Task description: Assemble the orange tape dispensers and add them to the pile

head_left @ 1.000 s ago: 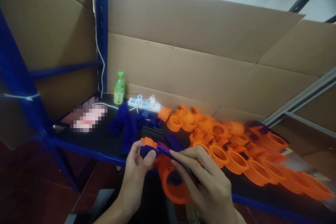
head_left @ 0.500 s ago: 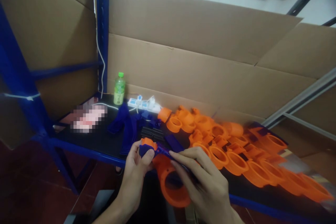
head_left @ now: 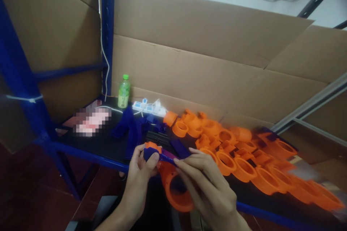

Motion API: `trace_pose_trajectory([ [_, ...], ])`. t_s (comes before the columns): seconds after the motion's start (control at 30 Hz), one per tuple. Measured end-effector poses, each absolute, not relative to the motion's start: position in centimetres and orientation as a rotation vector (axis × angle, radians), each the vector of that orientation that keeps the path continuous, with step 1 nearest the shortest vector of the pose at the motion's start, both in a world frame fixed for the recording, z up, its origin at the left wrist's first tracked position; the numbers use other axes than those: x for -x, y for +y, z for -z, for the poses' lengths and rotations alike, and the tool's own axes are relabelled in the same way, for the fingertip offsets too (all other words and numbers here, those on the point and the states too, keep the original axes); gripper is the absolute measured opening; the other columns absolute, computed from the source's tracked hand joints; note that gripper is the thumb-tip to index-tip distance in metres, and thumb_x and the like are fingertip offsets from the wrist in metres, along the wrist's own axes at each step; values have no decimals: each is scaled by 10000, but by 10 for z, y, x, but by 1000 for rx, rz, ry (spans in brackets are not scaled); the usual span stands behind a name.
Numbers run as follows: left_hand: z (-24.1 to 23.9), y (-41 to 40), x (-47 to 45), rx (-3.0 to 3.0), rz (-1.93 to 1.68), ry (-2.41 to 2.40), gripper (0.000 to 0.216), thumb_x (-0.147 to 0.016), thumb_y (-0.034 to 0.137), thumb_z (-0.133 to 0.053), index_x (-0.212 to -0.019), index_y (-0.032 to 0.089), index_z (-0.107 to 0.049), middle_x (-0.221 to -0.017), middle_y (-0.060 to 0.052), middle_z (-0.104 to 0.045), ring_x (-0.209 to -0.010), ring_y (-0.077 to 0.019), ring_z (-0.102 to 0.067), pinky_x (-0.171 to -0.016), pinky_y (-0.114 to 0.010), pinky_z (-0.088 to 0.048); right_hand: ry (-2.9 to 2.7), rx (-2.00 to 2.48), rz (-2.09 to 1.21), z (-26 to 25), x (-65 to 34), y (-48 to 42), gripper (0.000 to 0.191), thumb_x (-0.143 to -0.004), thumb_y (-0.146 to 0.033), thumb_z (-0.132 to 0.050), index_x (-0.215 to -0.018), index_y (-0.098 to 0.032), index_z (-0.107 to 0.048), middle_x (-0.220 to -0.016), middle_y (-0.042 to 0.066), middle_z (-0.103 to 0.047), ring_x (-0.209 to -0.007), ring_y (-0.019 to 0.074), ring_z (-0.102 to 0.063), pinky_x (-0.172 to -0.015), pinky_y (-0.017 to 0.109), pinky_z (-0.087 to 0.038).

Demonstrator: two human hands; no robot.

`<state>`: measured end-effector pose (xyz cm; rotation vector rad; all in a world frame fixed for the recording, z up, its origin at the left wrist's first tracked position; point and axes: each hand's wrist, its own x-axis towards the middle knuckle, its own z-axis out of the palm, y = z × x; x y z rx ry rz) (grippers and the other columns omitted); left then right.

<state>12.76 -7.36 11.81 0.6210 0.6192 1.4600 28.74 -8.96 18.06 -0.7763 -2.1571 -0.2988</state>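
My left hand (head_left: 142, 169) is closed around the narrow end of an orange plastic part with a round ring (head_left: 177, 202) at its lower end. A dark blue plastic piece (head_left: 168, 158) lies along that part, its wide end under my left thumb. The fingertips of my right hand (head_left: 211, 184) pinch the far end of the blue piece, above the ring. My right palm and the ring's right side are partly hidden. Just beyond my hands, several black rods (head_left: 157, 137) and a flat blue piece (head_left: 180, 148) lie on the black tabletop.
Rows of orange ring parts (head_left: 225, 162) cover the right side of the table. Blue pieces (head_left: 132, 133), a white power strip (head_left: 149, 107) and a green-capped bottle (head_left: 124, 92) are at the back left. Cardboard (head_left: 189, 57) walls the back; a blue post (head_left: 29, 79) stands left.
My right hand's fingers have shifted slightly along the blue piece, one finger now lifted outward. My left hand keeps its hold almost unmoved.
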Motion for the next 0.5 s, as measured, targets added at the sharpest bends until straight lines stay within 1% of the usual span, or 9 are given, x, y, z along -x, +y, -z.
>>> trace_pose_trajectory([
  [0.17,-116,-73,-127,-622,-1486,630,371,-814,376,-727,-1121,225,-583,-992,-51,-646,-890,-206,-626,-767,-345,-524,-2126,850,271,-185,-287,-92,316,-854,-5,-625,-1111,-179,-686,-939,36,-632,-927,150,-613,-989,414,-517],
  [0.33,-118,-74,-128,-698,-1506,645,332,-822,361,-723,-1086,229,-572,-1027,-49,-669,-982,-223,-632,-892,-376,-480,-2100,914,257,-187,-284,-95,303,-859,-39,-629,-1108,-202,-684,-934,44,-644,-930,173,-620,-856,361,-554],
  [0.43,-119,-74,-129,-696,-1501,650,340,-820,370,-723,-1087,224,-572,-1056,-63,-673,-1000,-238,-635,-886,-386,-486,-2016,968,292,-189,-285,-95,300,-859,-50,-633,-1101,-219,-689,-933,50,-639,-882,174,-620,-768,339,-554],
  [0.5,-119,-74,-129,-664,-1493,646,367,-813,380,-726,-1107,220,-575,-1086,-78,-665,-1011,-245,-630,-837,-367,-503,-1965,984,327,-190,-286,-95,295,-854,-53,-643,-1089,-225,-695,-939,53,-635,-869,174,-618,-755,339,-549],
])
